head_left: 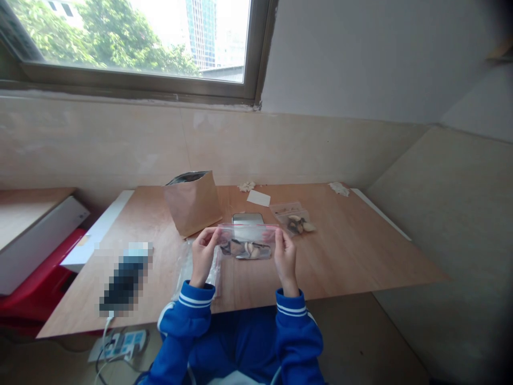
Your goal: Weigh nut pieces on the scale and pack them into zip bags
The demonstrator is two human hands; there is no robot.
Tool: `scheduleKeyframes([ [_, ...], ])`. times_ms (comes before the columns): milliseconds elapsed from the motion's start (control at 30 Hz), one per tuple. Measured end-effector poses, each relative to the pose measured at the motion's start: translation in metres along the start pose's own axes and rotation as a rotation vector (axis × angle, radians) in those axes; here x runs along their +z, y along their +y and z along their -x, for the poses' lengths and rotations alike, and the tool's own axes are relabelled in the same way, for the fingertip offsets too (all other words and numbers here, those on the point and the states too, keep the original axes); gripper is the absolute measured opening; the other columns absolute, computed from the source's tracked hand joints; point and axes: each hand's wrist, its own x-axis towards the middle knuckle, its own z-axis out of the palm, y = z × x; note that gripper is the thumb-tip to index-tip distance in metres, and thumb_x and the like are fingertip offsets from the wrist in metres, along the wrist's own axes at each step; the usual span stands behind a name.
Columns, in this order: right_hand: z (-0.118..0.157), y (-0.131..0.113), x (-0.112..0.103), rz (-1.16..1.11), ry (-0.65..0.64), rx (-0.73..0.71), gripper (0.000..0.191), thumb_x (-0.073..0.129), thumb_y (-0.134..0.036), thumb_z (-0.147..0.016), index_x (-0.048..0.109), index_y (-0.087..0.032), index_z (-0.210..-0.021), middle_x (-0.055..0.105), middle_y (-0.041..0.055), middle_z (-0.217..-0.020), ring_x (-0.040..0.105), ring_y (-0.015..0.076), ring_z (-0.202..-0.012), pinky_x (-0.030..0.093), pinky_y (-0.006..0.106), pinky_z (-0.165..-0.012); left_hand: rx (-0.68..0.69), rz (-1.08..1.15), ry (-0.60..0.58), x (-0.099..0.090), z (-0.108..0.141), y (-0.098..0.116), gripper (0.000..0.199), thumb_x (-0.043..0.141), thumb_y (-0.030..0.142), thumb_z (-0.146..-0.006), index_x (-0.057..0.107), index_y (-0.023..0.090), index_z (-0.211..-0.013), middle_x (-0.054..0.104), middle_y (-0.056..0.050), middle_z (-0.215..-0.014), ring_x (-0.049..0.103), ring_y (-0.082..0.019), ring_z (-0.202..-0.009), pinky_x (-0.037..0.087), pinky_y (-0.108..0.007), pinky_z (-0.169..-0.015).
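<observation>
Between my two hands a clear zip bag with a pinkish top strip is held up by its upper corners. Dark and pale dried pieces lie along its bottom. My left hand pinches the left corner, and my right hand pinches the right one. Behind the bag, partly covered by it, is a flat silvery device. A stack of clear empty bags lies beside and under my left hand. Beyond my right hand rests another zip bag with similar dried pieces.
An opened brown paper bag stands at the back left. A white card and pale crumbly heaps lie along the back. A blurred-out dark phone-like object with a cable is at left. A power strip sits below the table edge.
</observation>
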Motion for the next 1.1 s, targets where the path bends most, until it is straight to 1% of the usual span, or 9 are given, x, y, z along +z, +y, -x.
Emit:
scheduleKeyframes([
  [167, 0.003, -0.002, 0.002, 0.03, 0.029, -0.06, 0.039, 0.048, -0.053, -0.09, 0.066, -0.018, -0.088, 0.073, 0.0077, -0.084, 0.066, 0.0203, -0.069, 0.053, 0.032, -0.067, 0.075, -0.073, 0.036, -0.001, 0.002, 0.003, 0.025, 0.063, 0.041, -0.083, 0.065, 0.016, -0.086, 0.069, -0.003, -0.075, 0.065, -0.016, -0.071, 0.051, -0.026, -0.067],
  [333, 0.006, -0.009, 0.007, 0.03, 0.087, -0.126, 0.036, 0.049, -0.049, -0.091, 0.063, -0.019, -0.079, 0.071, 0.0053, -0.078, 0.064, 0.0174, -0.065, 0.052, 0.03, -0.067, 0.154, -0.119, 0.073, -0.001, 0.005, 0.013, 0.022, 0.064, 0.039, -0.084, 0.064, 0.017, -0.082, 0.069, -0.002, -0.072, 0.066, -0.015, -0.07, 0.051, -0.025, -0.067],
  [400, 0.007, -0.01, 0.009, 0.012, 0.096, -0.108, 0.037, 0.048, -0.05, -0.091, 0.062, -0.019, -0.077, 0.071, 0.0049, -0.076, 0.064, 0.0173, -0.064, 0.052, 0.03, -0.065, 0.155, -0.092, 0.061, 0.0, 0.006, 0.017, 0.023, 0.063, 0.04, -0.084, 0.063, 0.017, -0.083, 0.069, -0.003, -0.072, 0.066, -0.016, -0.069, 0.051, -0.026, -0.066],
  [467, 0.008, -0.01, 0.012, -0.015, 0.089, -0.073, 0.037, 0.048, -0.052, -0.09, 0.063, -0.019, -0.081, 0.071, 0.0051, -0.077, 0.065, 0.018, -0.065, 0.052, 0.03, -0.065, 0.147, -0.054, 0.068, 0.003, 0.007, 0.017, 0.024, 0.062, 0.041, -0.085, 0.061, 0.017, -0.084, 0.068, -0.003, -0.071, 0.066, -0.015, -0.068, 0.051, -0.026, -0.065],
  [567, 0.011, -0.01, 0.018, -0.047, 0.043, -0.018, 0.036, 0.053, -0.052, -0.088, 0.064, -0.018, -0.089, 0.072, 0.005, -0.077, 0.067, 0.0194, -0.068, 0.054, 0.032, -0.066, 0.132, 0.019, 0.149, 0.011, 0.008, 0.013, 0.025, 0.061, 0.042, -0.086, 0.059, 0.017, -0.086, 0.065, -0.001, -0.069, 0.064, -0.013, -0.065, 0.05, -0.024, -0.062],
  [667, 0.014, -0.01, 0.022, -0.07, 0.023, 0.023, 0.036, 0.056, -0.052, -0.086, 0.066, -0.018, -0.09, 0.073, 0.0046, -0.075, 0.069, 0.0195, -0.068, 0.054, 0.032, -0.067, 0.107, 0.064, 0.199, 0.015, 0.009, 0.008, 0.025, 0.062, 0.043, -0.085, 0.061, 0.017, -0.086, 0.065, 0.0, -0.069, 0.061, -0.012, -0.065, 0.049, -0.022, -0.061],
  [833, 0.014, -0.012, 0.023, -0.084, 0.101, 0.04, 0.04, 0.056, -0.056, -0.084, 0.066, -0.018, -0.091, 0.073, 0.005, -0.072, 0.068, 0.0201, -0.064, 0.055, 0.033, -0.066, 0.081, 0.001, 0.137, 0.013, 0.008, 0.006, 0.025, 0.07, 0.04, -0.077, 0.069, 0.016, -0.082, 0.069, -0.003, -0.08, 0.061, -0.013, -0.071, 0.049, -0.023, -0.065],
  [1000, 0.012, -0.013, 0.02, -0.094, 0.111, 0.048, 0.039, 0.056, -0.055, -0.085, 0.064, -0.018, -0.092, 0.072, 0.0048, -0.073, 0.066, 0.0182, -0.058, 0.053, 0.03, -0.059, 0.062, -0.025, 0.11, 0.012, 0.009, 0.011, 0.025, 0.074, 0.041, -0.073, 0.069, 0.016, -0.079, 0.068, -0.002, -0.071, 0.06, -0.013, -0.064, 0.049, -0.024, -0.061],
  [1100, 0.011, -0.014, 0.017, -0.099, 0.111, 0.029, 0.035, 0.058, -0.052, -0.085, 0.065, -0.017, -0.089, 0.072, 0.0042, -0.074, 0.064, 0.0167, -0.059, 0.051, 0.029, -0.06, 0.064, -0.052, 0.093, 0.012, 0.01, 0.012, 0.025, 0.073, 0.04, -0.074, 0.069, 0.016, -0.081, 0.067, -0.002, -0.071, 0.06, -0.013, -0.063, 0.049, -0.024, -0.061],
])
